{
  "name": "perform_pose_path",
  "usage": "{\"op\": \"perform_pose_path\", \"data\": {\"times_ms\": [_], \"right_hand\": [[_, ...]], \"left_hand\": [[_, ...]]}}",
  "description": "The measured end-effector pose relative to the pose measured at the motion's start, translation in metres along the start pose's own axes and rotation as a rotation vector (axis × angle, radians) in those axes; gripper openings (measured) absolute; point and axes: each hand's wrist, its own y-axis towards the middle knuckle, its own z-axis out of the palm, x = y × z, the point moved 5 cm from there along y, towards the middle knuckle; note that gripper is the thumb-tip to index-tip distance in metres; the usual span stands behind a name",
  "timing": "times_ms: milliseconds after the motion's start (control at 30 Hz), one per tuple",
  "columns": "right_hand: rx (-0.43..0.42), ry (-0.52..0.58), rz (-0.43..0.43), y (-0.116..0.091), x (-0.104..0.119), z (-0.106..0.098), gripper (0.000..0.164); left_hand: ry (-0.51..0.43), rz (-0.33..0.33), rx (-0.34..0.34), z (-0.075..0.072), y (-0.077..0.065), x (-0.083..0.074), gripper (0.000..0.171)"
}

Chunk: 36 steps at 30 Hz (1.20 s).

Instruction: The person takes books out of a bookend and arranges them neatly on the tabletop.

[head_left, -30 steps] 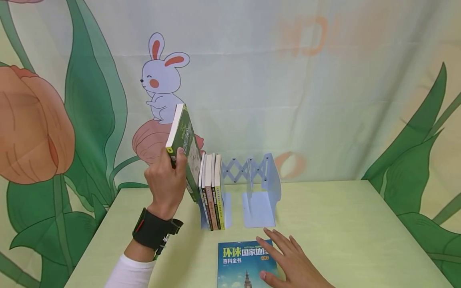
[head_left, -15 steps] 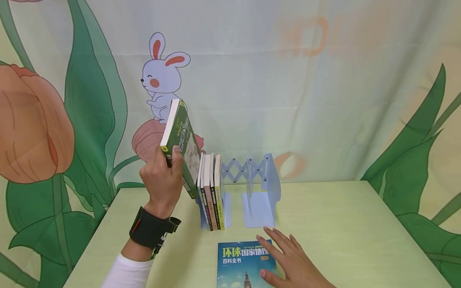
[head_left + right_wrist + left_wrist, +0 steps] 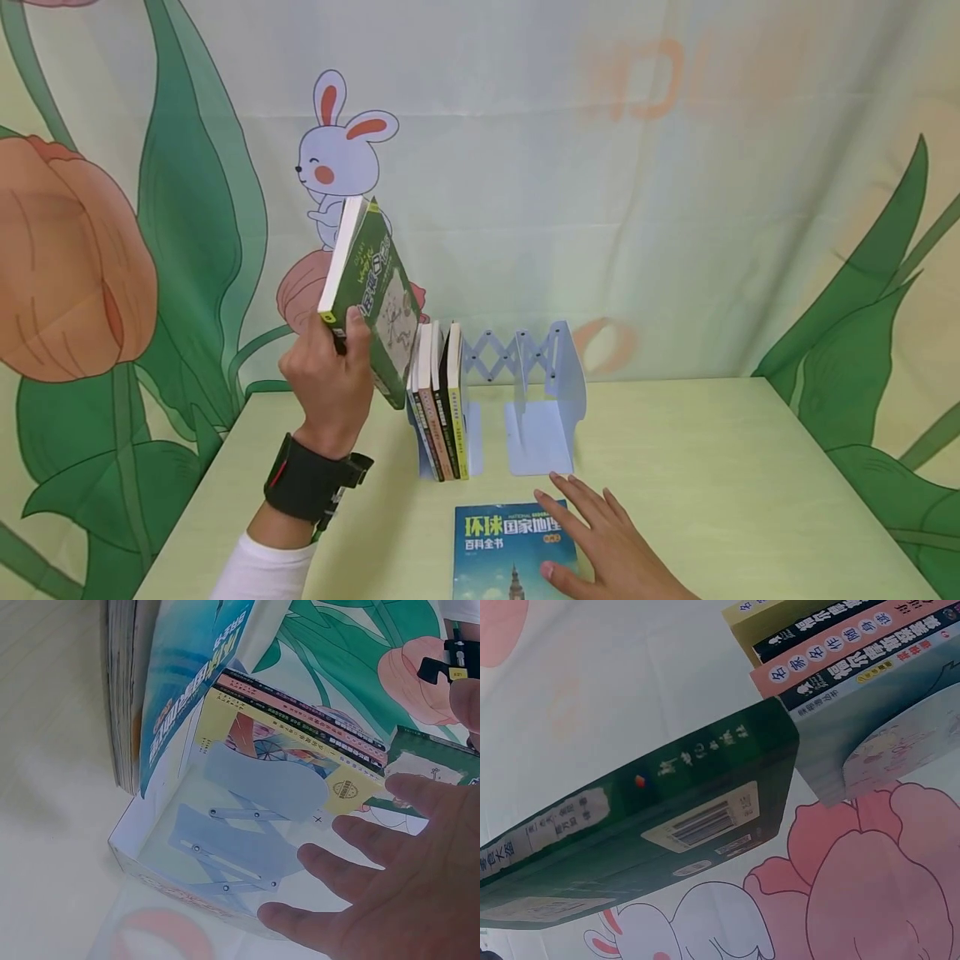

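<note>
My left hand (image 3: 330,387) grips a thick green book (image 3: 386,308) by its near edge, thumb on the cover. The book is tilted, its far end raised and its lower corner beside the leftmost books. In the left wrist view its green spine and barcode show. Several thin books (image 3: 438,408) stand upright, leaning slightly left, in the left section of a pale blue extendable book rack (image 3: 543,437). My right hand (image 3: 611,546) is spread, fingers apart, over the right side of a blue-covered book (image 3: 487,562) lying flat in front of the rack.
A pale green table (image 3: 697,467) carries everything. Behind it hangs a curtain (image 3: 480,167) printed with a rabbit and tulips. The rack's right section (image 3: 540,417) stands between a divider and the end plate.
My left hand has moved slightly left with the green book, whose cover turns more toward the head camera. The standing books have fanned a little leftward. My right hand has stayed in place.
</note>
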Motion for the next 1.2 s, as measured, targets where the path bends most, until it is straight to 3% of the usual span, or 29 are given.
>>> {"op": "perform_pose_path", "data": {"times_ms": [767,1200], "right_hand": [[-0.044,-0.025,-0.042,-0.001,0.003,-0.002,0.067],[-0.047,-0.006,-0.033,0.0,0.006,-0.01,0.07]], "left_hand": [[-0.068,0.017,-0.094,-0.014,0.003,-0.024,0.054],[-0.145,0.111,-0.184,-0.022,0.004,-0.048,0.053]]}}
